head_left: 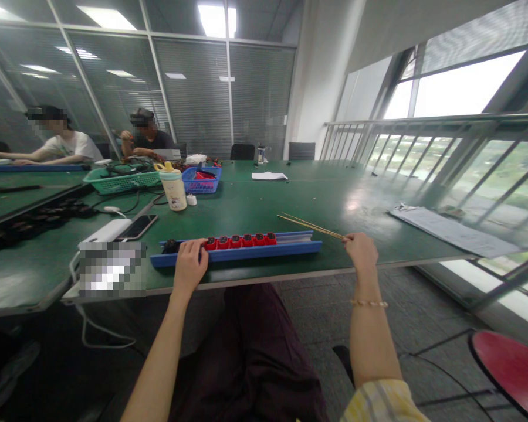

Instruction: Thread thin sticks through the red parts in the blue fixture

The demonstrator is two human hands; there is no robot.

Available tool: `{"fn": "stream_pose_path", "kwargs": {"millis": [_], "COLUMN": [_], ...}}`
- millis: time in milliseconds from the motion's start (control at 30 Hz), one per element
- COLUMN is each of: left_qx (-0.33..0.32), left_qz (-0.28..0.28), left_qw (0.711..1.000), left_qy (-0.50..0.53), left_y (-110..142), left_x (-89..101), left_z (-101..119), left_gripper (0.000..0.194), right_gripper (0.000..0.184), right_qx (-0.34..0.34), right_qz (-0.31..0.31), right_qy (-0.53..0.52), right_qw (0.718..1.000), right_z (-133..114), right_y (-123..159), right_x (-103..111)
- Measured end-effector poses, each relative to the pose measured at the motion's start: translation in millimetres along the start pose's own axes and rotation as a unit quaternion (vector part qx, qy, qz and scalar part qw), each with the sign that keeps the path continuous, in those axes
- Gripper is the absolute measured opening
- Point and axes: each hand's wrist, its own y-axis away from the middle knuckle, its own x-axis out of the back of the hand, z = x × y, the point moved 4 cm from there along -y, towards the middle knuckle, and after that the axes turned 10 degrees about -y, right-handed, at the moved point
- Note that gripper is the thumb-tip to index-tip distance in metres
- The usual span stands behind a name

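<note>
A long blue channel tray [240, 255] lies near the table's front edge and holds a row of several red parts with black tops [240, 241]. My left hand [190, 265] is curled over the tray's left part, and its fingers touch the first red part and a dark part [171, 246]. Whether it grips anything is hidden. My right hand [361, 252] pinches the ends of two thin wooden sticks [310, 225], which reach left above the tray's right end.
The green table [334, 220] holds a white power bank [105, 230], a phone [137, 227], a bottle [173, 189], a blue basket [201, 180], a green basket [122, 180] and papers [453, 230]. Two people sit at the far left. A railing runs along the right.
</note>
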Motion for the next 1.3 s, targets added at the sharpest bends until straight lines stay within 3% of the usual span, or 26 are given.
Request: {"fn": "stream_pose_path", "kwargs": {"millis": [100, 300, 433, 600, 700, 900, 1300], "left_qx": [0.001, 0.002, 0.003, 0.006, 0.014, 0.006, -0.013], "left_qz": [-0.002, -0.004, -0.003, 0.002, 0.014, 0.025, 0.023], "left_qw": [1.000, 1.000, 1.000, 1.000, 1.000, 1.000, 1.000], "left_qy": [0.001, -0.002, 0.000, 0.003, 0.006, 0.017, 0.006], "left_y": [0, 0, 1, 2, 2, 1, 2], "left_x": [0.5, 0.4, -0.9, -1.3, -0.4, 3.3, 3.6], "left_z": [0, 0, 0, -1, -1, 1, 2], "left_gripper": [0.028, 0.027, 0.027, 0.027, 0.030, 0.037, 0.033], "right_gripper": [0.031, 0.041, 0.042, 0.039, 0.037, 0.033, 0.032], "right_qx": [-0.031, 0.093, 0.146, 0.159, 0.184, 0.222, 0.241], "right_qz": [0.041, 0.069, 0.011, -0.095, -0.135, -0.148, -0.176], "right_qy": [0.032, -0.116, -0.248, -0.361, -0.370, -0.346, -0.326], "right_qw": [0.998, 0.986, 0.958, 0.914, 0.901, 0.899, 0.897], "right_z": [-8, -26, -40, -63, -77, -94, -96], "right_y": [2, 1, 3, 10, 18, 30, 33], "right_x": [8, 17, 11, -17, -32, -48, -57]}}
